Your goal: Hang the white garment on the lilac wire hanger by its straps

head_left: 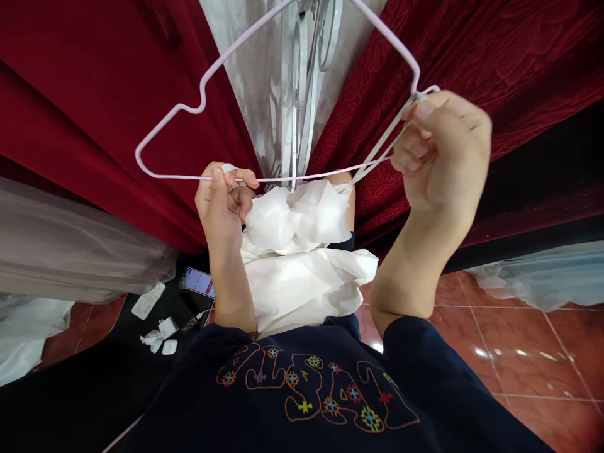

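A pale pink hanger [163, 130] spans the upper middle of the view. Near its lower bar, my left hand [224, 201] is closed with a white strap between thumb and fingers. My right hand [438, 148] pinches a thin white strap [380, 146] at the hanger's right end. That strap runs down to a white ruffled garment [292, 283], which lies over my lap below the hanger. The hanger's hook is out of view at the top.
Dark red curtains [94, 94] hang on both sides of a metal frame [302, 94]. At the lower left, a black surface [94, 371] holds a lit phone [199, 282], a white charger [167, 327] and small white items. Red tiles [519, 352] cover the floor at right.
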`<action>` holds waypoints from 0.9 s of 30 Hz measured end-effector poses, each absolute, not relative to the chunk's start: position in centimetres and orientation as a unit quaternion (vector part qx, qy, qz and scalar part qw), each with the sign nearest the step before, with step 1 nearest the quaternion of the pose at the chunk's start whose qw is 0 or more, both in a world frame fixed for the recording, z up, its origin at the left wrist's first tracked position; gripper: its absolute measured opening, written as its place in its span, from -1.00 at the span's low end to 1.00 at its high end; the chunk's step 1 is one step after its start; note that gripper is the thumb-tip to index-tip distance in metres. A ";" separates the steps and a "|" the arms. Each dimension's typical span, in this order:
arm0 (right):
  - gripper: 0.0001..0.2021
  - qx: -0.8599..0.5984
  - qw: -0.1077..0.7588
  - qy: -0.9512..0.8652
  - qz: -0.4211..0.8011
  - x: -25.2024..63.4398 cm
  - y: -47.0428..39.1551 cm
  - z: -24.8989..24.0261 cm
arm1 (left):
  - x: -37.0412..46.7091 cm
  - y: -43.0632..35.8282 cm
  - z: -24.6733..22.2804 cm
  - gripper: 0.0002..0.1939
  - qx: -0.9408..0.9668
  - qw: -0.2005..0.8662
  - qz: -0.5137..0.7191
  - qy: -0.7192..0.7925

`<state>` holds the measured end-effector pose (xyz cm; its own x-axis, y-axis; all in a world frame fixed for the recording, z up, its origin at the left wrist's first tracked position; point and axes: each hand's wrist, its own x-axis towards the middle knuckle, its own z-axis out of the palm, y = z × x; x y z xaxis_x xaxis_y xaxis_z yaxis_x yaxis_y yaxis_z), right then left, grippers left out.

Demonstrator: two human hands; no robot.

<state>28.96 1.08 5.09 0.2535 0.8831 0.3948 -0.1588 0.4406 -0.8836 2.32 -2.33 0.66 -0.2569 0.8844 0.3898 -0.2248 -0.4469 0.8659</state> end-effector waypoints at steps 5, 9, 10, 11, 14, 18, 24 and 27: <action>-0.59 -0.303 0.780 -0.433 0.336 30.0 1.5 6.4 | 2.2 -2.0 0.4 -0.42 0.447 0.418 0.697 0.374; -0.42 -0.319 0.809 -0.371 0.326 30.3 2.1 5.7 | 2.1 -2.0 0.3 -0.44 0.446 0.434 0.694 0.361; -0.42 -0.321 0.809 -0.367 0.328 30.2 2.2 5.6 | 2.1 -2.1 0.3 -0.44 0.447 0.435 0.693 0.361; -0.42 -0.322 0.808 -0.366 0.331 30.0 2.2 5.5 | 2.1 -2.1 0.3 -0.45 0.447 0.436 0.692 0.363; -0.45 -0.334 0.800 -0.360 0.346 30.1 2.2 5.4 | 2.0 -2.1 0.4 -0.45 0.441 0.435 0.690 0.373; -0.53 -0.312 0.811 -0.325 0.372 33.1 3.1 3.7 | 1.7 -1.9 0.1 -0.44 0.461 0.430 0.703 0.330; -0.58 -0.177 0.892 -0.363 0.203 34.1 4.0 -0.4 | 1.6 -1.2 -0.8 -0.44 0.468 0.441 0.713 0.281; -0.90 -0.154 0.850 -0.493 0.101 30.0 2.3 -0.4 | 1.7 -1.1 -1.0 -0.47 0.467 0.447 0.712 0.273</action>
